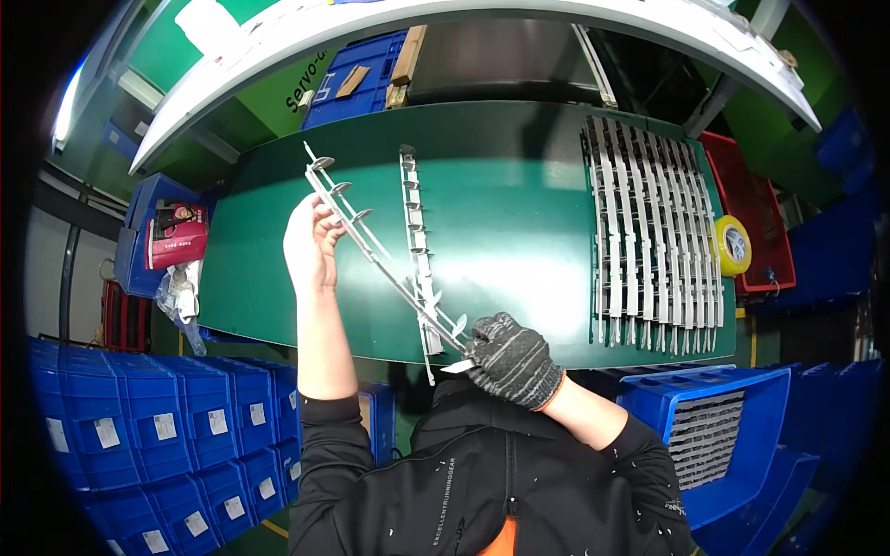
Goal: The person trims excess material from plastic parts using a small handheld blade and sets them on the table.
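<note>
Head view: bare left hand (312, 243) is raised over the dark green curved work surface (519, 185), fingers pinched round the upper part of 1 long grey plastic strip with small round tabs along it (371, 248). Strip runs diagonally, tilted, from upper left down to lower right, held off the surface. Right hand (510, 357), in a dark speckled knit glove w/ orange cuff, is closed on the strip's lower end near the front edge; a small pale blade-like piece (458, 367) sticks out of the fist, can't tell exactly what it is.

1 second grey tabbed strip (417, 246) lies flat on the surface just behind the held one, roughly straight front to back; the two cross near the front edge.

Right part of the surface: a row of approx. a dozen similar grey strips (654, 232) laid side by side, exact count unclear. Beyond them 1 red plastic crate (765, 232) and 1 yellow tape roll (732, 246). Blue plastic bins (139, 426) stacked lower left; 1 blue bin holding more grey strips (705, 431) lower right.
</note>
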Motion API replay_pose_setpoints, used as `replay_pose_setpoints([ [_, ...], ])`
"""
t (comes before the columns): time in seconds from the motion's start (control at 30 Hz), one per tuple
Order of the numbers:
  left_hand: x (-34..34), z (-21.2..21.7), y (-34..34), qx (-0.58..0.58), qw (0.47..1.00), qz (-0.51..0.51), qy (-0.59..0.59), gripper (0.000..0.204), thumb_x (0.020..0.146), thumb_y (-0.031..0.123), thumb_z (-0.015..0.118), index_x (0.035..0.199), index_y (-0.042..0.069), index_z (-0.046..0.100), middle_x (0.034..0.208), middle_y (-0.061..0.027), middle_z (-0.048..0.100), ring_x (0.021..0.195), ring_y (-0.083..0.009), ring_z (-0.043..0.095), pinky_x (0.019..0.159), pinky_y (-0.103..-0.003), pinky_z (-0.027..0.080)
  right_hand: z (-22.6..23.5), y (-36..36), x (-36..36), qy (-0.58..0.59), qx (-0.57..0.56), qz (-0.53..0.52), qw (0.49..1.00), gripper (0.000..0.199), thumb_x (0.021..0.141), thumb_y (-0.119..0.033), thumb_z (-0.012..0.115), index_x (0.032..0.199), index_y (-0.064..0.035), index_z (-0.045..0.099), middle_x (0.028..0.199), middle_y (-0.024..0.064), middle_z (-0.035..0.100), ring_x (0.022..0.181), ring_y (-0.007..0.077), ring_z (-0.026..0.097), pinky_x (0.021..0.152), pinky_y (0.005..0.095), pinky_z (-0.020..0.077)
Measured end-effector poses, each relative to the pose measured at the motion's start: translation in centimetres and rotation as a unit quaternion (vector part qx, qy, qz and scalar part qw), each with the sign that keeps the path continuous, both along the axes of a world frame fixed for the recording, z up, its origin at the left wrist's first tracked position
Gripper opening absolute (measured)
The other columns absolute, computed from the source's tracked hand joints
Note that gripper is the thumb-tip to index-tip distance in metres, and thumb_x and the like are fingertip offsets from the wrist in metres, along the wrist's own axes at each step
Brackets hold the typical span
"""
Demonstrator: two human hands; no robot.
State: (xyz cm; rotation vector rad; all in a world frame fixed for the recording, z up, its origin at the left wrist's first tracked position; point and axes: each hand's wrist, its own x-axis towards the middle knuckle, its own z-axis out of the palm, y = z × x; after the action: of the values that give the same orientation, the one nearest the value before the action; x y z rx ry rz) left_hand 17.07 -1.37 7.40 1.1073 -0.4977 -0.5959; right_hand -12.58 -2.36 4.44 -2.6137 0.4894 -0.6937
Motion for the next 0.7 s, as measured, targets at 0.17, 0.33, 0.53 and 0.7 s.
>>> replay_pose_setpoints([
  [0.17, 1.2, 7.0, 3.1, -0.142, 0.986, 0.005, -0.085, 0.019, 0.091, 0.019, 0.047, 0.093, 0.001, 0.054, 0.074, -0.0054, 0.057, 0.054, -0.0098, 0.05, 0.046, -0.019, 0.041, -0.6, 1.1, 1.6, -0.027, -0.011, 0.074, 0.997, 0.025, 0.061, -0.018, 0.062, 0.085, -0.011, 0.062, 0.091, 0.0062, 0.057, 0.076, 0.0231, 0.056, 0.056, 0.033, 0.0472],
  [0.33, -1.4, 12.1, 4.2, -0.168, 0.966, 0.052, -0.189, 0.022, 0.091, 0.018, 0.047, 0.097, -0.002, 0.055, 0.07, -0.0081, 0.059, 0.05, -0.0103, 0.052, 0.043, -0.018, 0.042, -0.3, 1.7, 2.7, -0.07, -0.005, 0.125, 0.99, 0.022, 0.066, -0.016, 0.059, 0.087, -0.0107, 0.062, 0.092, 0.0057, 0.057, 0.079, 0.023, 0.057, 0.059, 0.0338, 0.0485],
  [0.53, -1.6, 17.2, 8.8, -0.217, 0.922, -0.028, -0.32, 0.024, 0.092, 0.009, 0.041, 0.099, -0.01, 0.052, 0.062, -0.0126, 0.055, 0.047, -0.0103, 0.051, 0.04, -0.015, 0.04, -0.1, 0.2, 2.1, -0.162, 0.268, -0.001, 0.95, 0.018, 0.079, -0.022, 0.055, 0.086, -0.007, 0.061, 0.075, 0.0099, 0.059, 0.066, 0.0272, 0.057, 0.063, 0.0344, 0.047],
  [0.7, -4.5, 11.9, 5.2, 0.047, 0.946, 0.005, -0.322, 0.015, 0.086, 0.01, 0.054, 0.092, -0.003, 0.057, 0.071, -0.0047, 0.058, 0.052, -0.0077, 0.054, 0.046, -0.019, 0.045, -1.0, -2.0, 1.2, -0.113, 0.461, -0.032, 0.88, 0.028, 0.088, -0.028, 0.05, 0.085, -0.0008, 0.059, 0.065, 0.0046, 0.052, 0.056, 0.0143, 0.049, 0.055, 0.0256, 0.0409],
])
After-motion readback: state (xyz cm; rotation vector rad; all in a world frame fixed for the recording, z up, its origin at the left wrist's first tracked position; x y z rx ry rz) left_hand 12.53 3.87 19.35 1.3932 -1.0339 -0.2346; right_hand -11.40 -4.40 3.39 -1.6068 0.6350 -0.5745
